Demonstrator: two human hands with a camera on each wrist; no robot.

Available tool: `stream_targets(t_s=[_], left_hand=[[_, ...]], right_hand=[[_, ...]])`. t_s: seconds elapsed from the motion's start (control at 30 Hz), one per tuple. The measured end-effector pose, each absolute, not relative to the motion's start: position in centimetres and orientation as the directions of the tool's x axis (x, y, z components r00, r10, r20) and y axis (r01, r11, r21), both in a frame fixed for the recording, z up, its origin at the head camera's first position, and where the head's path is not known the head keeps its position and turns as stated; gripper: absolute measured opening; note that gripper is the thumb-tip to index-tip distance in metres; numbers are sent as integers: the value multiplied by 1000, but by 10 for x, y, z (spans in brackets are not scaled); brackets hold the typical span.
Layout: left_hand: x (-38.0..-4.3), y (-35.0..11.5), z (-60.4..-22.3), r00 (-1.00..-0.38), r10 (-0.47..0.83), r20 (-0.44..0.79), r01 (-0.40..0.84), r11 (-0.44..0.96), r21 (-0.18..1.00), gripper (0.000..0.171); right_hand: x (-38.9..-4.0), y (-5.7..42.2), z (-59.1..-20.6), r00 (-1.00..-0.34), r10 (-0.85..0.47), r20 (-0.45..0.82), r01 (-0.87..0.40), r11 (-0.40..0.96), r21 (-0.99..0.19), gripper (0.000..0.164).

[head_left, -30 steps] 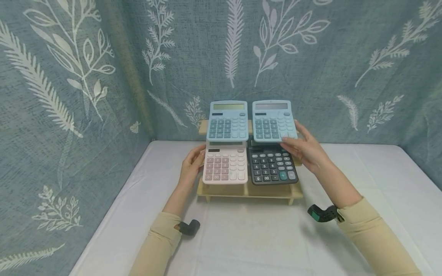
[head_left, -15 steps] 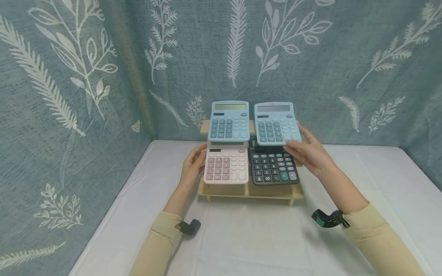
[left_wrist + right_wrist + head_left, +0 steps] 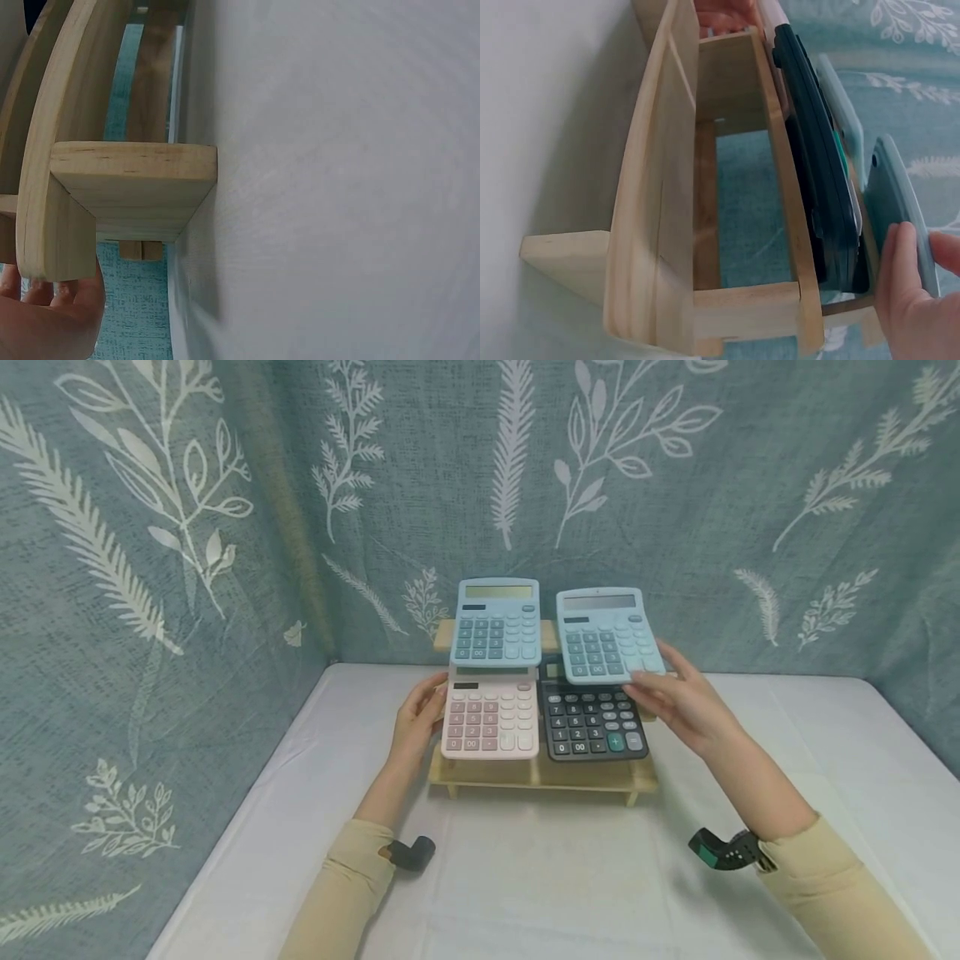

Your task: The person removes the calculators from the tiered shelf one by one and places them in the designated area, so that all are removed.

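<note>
My right hand (image 3: 686,703) pinches a light blue calculator (image 3: 606,635) at its lower right corner, thumb on the keys' side and fingers behind. That calculator tilts slightly and overlaps the top of a black calculator (image 3: 594,731). In the right wrist view the held calculator (image 3: 894,196) is seen edge-on, in front of the fingers' pads. A second light blue calculator (image 3: 495,622) leans on the upper tier, above a pink calculator (image 3: 489,718). My left hand (image 3: 415,718) grips the left end of the wooden rack (image 3: 540,774); its fingers (image 3: 88,300) curl at the board's end.
The tiered rack stands on a white-covered table (image 3: 525,877) near its back edge. A blue-green curtain (image 3: 420,468) with white leaf patterns hangs behind and along the left. Dark wrist cameras (image 3: 723,850) sit on both forearms.
My right hand has moved right and slightly down with the light blue calculator, uncovering more of the curtain between the two blue ones and tilting it. My left hand stays in place.
</note>
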State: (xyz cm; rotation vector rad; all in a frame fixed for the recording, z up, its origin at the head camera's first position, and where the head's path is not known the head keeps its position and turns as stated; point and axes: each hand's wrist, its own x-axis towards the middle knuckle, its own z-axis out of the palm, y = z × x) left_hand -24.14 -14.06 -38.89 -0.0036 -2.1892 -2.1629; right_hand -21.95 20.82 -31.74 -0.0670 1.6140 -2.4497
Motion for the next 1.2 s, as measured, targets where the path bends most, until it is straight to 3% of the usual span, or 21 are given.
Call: stream_targets(t_s=[0.13, 1.2], left_hand=[[-253, -143, -404, -997, -57, 58, 57, 31, 998, 43], [-251, -145, -405, -998, -50, 42, 41, 23, 999, 43]], right_hand=[[-216, 211, -319, -978, -200, -64, 136, -371, -919, 83], [-179, 236, -342, -976, -212, 48, 54, -449, -892, 80]])
